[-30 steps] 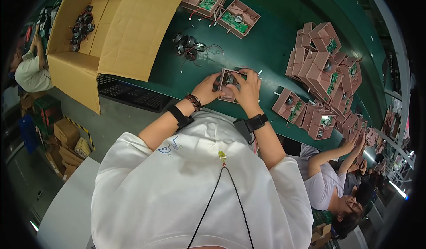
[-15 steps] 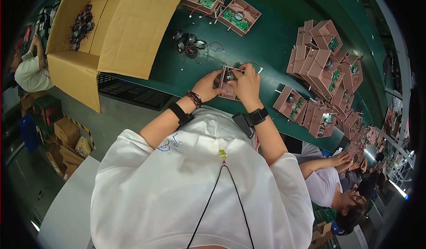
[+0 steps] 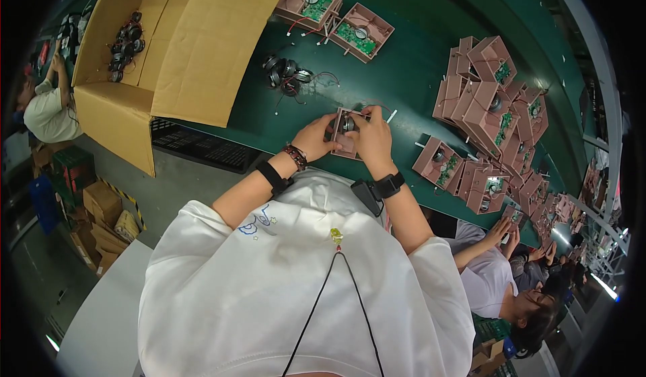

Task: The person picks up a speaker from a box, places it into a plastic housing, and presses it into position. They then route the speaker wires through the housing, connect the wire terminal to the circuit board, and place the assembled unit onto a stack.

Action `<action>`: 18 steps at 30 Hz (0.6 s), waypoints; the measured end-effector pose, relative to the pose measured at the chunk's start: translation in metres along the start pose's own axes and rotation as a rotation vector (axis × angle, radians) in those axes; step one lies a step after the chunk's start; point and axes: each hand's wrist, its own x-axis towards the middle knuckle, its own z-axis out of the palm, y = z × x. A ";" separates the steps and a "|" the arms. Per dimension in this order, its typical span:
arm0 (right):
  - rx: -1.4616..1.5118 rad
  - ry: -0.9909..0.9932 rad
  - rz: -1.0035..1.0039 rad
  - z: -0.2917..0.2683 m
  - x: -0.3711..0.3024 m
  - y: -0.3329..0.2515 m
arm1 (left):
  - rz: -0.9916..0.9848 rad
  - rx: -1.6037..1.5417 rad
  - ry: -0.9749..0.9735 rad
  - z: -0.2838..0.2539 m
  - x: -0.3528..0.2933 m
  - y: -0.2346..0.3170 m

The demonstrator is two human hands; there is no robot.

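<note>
A small pinkish-brown plastic housing [image 3: 344, 152] rests at the table's near edge, in front of my body. My left hand [image 3: 314, 141] grips its left side, thumb along the near part. A round black speaker [image 3: 348, 123] sits inside the far half of the housing. My right hand [image 3: 374, 138] is bent over the right wall, its thumb and fingers closed at the speaker. A thin wire with a white connector [image 3: 391, 116] runs out beyond the right fingers. Whether the speaker is fully seated is hidden by my fingers.
Loose black speakers [image 3: 286, 74] lie in a pile on the green table [image 3: 397, 74]. An open cardboard box [image 3: 202, 47] with more speakers stands left. Housings with green circuit boards [image 3: 360, 37] sit at the back; stacked ones [image 3: 478, 108] stand right. A co-worker's hands [image 3: 505, 232] are at lower right.
My hands stay on the housing and speaker, with the right fingers slightly shifted. The co-worker's hands at the right have moved apart and now hold a small housing. The whole view has tilted slightly.
</note>
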 end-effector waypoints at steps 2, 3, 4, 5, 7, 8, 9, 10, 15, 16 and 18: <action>0.044 -0.007 0.025 0.001 -0.001 0.002 | 0.001 0.003 -0.027 -0.001 0.001 -0.001; 0.073 0.023 0.022 0.004 -0.003 0.004 | 0.002 0.004 -0.042 -0.001 0.002 -0.001; 0.102 0.053 0.019 0.006 -0.004 0.005 | 0.006 0.005 -0.045 -0.001 0.003 -0.001; 0.132 0.081 0.017 0.007 -0.005 0.005 | 0.006 0.001 -0.052 -0.002 0.004 -0.002; 0.124 0.081 0.033 0.007 -0.006 0.004 | 0.005 -0.005 -0.065 -0.003 0.004 -0.004; 0.117 0.082 0.046 0.007 -0.006 0.003 | 0.006 -0.004 -0.066 -0.003 0.004 -0.004; 0.110 0.083 0.059 0.007 -0.006 0.002 | -0.004 -0.016 -0.073 -0.003 0.005 -0.004; 0.110 0.084 0.060 0.007 -0.006 0.001 | -0.014 -0.028 -0.079 -0.003 0.005 -0.004; 0.072 0.099 0.032 0.007 -0.005 -0.001 | -0.017 -0.039 -0.042 -0.001 0.003 -0.002; 0.057 0.120 -0.001 0.007 -0.005 -0.001 | -0.014 -0.035 -0.040 -0.002 0.004 -0.001; 0.040 0.135 -0.037 0.007 -0.006 -0.001 | -0.020 -0.027 -0.041 -0.002 0.003 0.000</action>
